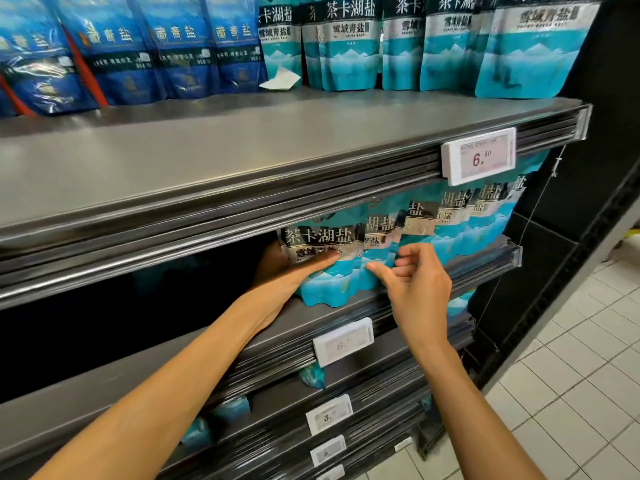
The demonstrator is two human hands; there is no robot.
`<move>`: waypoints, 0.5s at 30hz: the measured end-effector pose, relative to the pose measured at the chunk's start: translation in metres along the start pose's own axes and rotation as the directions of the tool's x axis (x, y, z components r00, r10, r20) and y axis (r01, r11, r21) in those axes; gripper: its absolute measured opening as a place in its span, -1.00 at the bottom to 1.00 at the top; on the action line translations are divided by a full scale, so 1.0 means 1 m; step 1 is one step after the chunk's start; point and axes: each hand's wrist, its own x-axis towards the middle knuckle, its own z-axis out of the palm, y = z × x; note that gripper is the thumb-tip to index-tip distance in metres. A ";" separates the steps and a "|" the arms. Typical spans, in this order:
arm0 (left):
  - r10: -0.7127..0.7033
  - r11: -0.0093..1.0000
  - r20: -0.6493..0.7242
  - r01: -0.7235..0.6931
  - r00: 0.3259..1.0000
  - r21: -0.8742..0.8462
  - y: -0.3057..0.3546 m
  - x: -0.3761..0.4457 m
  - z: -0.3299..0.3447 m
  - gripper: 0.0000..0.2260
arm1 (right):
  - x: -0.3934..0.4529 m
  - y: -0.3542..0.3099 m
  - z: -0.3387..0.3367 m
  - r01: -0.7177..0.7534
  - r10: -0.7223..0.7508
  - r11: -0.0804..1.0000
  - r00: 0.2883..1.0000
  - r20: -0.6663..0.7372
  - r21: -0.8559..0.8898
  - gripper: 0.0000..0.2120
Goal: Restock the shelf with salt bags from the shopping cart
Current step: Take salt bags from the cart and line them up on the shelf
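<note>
A teal salt bag (329,282) with a silver label stands at the left end of a row of like bags (464,223) on the second shelf (491,268). My left hand (287,271) holds this bag, thumb across its front and fingers hidden behind it. My right hand (412,282) hovers just right of it with fingers loosely curled near the neighbouring bag, gripping nothing I can see. The shopping cart is out of view.
The top shelf (242,150) carries dark blue salt bags (121,46) at left and teal bags (440,46) at right, with a white paper scrap (280,79) between. Price tags (479,155) clip to the shelf edges. The second shelf's left part is dark. White floor tiles (571,393) lie at right.
</note>
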 end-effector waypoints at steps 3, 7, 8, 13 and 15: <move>-0.015 0.999 -0.013 0.014 1.000 -0.040 0.000 -0.006 -0.003 -0.27 | -0.010 -0.005 -0.005 0.012 -0.011 0.999 1.000 -0.017 0.041 -0.61; 0.079 0.995 0.027 -0.077 0.997 -0.067 0.003 -0.026 -0.020 -0.26 | -0.043 -0.024 -0.013 0.113 -0.103 0.971 0.993 -0.058 0.209 -0.81; 0.105 0.992 0.012 -0.104 0.994 -0.068 0.004 -0.034 -0.027 -0.28 | -0.053 -0.030 -0.014 0.130 -0.129 0.954 0.991 -0.022 0.271 -0.83; 0.147 0.981 -0.116 -0.160 0.982 -0.108 -0.008 -0.097 -0.088 -0.35 | -0.114 -0.072 0.014 0.127 -0.293 0.870 0.911 0.291 0.477 -0.88; 0.161 0.966 -0.224 -0.200 0.961 -0.165 -0.013 -0.139 -0.124 -0.42 | -0.140 -0.093 0.035 0.119 -0.364 0.850 0.837 0.408 0.513 -0.88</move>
